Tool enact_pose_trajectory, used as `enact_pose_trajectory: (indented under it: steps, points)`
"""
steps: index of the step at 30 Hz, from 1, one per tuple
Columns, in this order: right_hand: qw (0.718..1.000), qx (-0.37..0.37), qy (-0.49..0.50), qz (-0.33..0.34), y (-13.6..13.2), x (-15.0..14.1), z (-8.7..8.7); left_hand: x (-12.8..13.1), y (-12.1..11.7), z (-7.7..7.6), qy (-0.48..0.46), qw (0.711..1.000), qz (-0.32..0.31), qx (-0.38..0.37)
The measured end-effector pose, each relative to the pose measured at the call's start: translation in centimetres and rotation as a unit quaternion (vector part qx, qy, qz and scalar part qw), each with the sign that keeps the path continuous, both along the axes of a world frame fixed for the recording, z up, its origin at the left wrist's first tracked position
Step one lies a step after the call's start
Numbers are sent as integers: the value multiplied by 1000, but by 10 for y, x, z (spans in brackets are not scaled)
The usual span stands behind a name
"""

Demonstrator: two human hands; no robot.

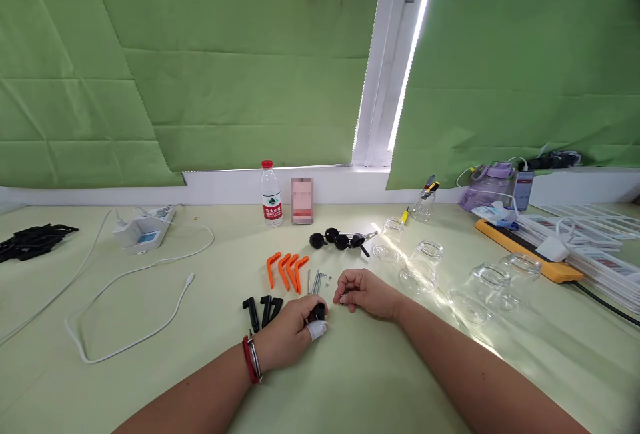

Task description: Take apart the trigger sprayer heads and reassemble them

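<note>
Left hand (290, 331): curls closed around a black part (319, 313).
Right hand (367, 293): pinches together, contents unclear.
Forearms (205, 387): angle inward over the table (370, 387).

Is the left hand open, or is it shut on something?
Shut: the left hand is curled around a black part, which shows just above the white wrap.

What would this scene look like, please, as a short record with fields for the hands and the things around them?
Left hand: gripping a black piece
Right hand: fingers curled; anything held is too small to tell
Beside left hand: black parts
Just beyond the hands: four bent orange pieces, silver rods, tiny metal bits
Farther back: round black items, red-capped bottle
To the right: clear cups
Surface: pale green table
</note>
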State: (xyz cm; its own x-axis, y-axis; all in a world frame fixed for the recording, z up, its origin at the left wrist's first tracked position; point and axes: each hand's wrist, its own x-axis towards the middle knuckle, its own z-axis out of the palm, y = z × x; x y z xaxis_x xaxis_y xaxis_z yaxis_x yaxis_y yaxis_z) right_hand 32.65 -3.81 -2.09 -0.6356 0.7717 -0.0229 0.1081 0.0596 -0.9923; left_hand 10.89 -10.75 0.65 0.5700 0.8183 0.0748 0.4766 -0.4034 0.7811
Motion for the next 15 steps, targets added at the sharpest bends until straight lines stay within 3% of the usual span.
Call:
enact_pose_trajectory:
  steps: [15]
  points:
    - [1000,-5,2,-2,-1,0,2,0,-1,3,6,1000,-2,2]
